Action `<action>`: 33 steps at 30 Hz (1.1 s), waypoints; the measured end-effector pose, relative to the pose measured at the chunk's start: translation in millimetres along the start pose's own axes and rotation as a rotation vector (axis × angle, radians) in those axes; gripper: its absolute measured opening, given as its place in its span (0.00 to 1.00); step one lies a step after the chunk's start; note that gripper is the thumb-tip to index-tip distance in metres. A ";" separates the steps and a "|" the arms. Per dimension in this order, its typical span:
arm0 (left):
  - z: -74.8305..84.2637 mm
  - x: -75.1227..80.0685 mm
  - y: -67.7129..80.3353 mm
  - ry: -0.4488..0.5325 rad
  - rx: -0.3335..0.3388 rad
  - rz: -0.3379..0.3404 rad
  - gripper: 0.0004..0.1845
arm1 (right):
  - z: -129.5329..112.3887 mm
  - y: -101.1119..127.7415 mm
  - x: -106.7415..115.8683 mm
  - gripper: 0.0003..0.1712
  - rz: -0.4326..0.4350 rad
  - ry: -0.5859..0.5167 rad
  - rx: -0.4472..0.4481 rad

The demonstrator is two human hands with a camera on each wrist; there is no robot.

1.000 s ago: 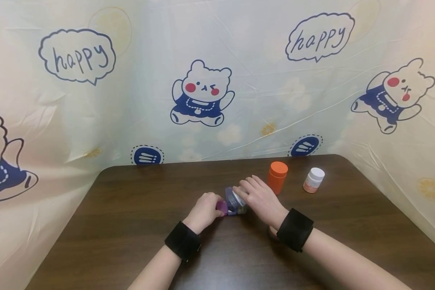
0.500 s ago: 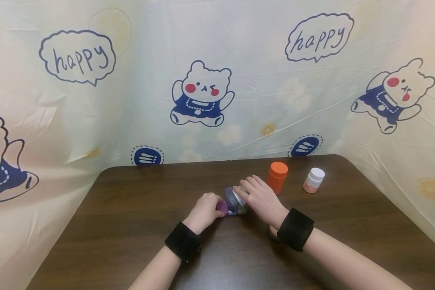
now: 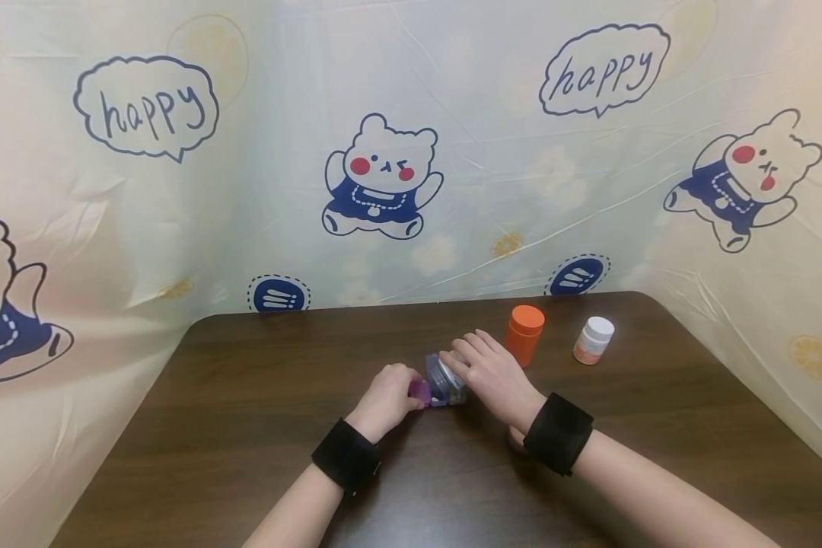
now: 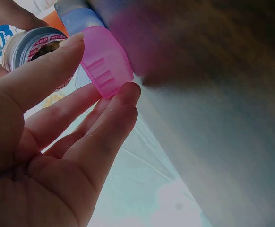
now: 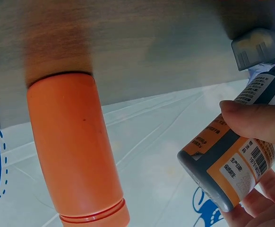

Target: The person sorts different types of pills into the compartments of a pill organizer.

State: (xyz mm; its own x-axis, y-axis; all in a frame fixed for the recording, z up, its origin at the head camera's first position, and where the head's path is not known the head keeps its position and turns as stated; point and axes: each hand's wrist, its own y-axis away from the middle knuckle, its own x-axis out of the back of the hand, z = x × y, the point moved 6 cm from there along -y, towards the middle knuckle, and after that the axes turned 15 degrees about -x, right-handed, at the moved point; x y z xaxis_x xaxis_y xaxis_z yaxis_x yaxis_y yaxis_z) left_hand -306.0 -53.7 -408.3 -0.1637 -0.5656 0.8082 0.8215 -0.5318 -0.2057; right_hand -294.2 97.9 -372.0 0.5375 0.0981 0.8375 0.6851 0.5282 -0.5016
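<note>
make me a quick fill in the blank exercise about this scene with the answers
Of the left hand and right hand, the ____ one grips the tilted bottle.
In the left wrist view, the fingers pinch a translucent piece coloured ____.
In the head view, the orange bottle stands to the ____ of the white-capped bottle.
Both wristbands are coloured ____.

Missing words: right; pink; left; black.

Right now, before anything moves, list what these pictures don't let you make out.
Head: most of the bottle, hidden by the right hand.
Head: the print on the white jar, too small to read.
Left wrist: what the bottle contains; its mouth is dark and partly behind the left hand's thumb.
Right wrist: the rest of the pill box, cut off by the right edge.
</note>
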 end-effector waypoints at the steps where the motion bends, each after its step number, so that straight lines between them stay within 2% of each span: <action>1: 0.2 -0.1 0.0 0.000 -0.001 0.001 0.14 | 0.1 -0.2 0.3 0.36 0.003 -0.001 0.000; 7: 0.4 -1.1 0.7 -0.011 -0.004 0.004 0.14 | -1.0 -0.7 0.1 0.35 0.017 0.004 0.008; 15: 1.1 -0.9 -0.4 -0.018 -0.013 0.001 0.14 | -5.1 2.8 -3.1 0.35 0.048 0.079 0.052; 27: 2.2 -1.1 -1.3 -0.023 -0.035 0.009 0.13 | 0.6 2.5 -0.7 0.35 0.037 -0.007 0.007; 33: 2.3 -0.5 -0.9 -0.031 -0.037 0.016 0.14 | -0.1 0.6 -1.2 0.34 0.063 0.007 0.025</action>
State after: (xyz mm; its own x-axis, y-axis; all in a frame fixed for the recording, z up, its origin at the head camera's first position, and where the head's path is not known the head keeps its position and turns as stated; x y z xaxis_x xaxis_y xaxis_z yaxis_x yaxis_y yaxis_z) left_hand -305.5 -51.6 -407.3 -0.1332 -0.5547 0.8213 0.8031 -0.5460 -0.2385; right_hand -294.4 98.0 -373.4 0.5828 0.1257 0.8028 0.6373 0.5422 -0.5475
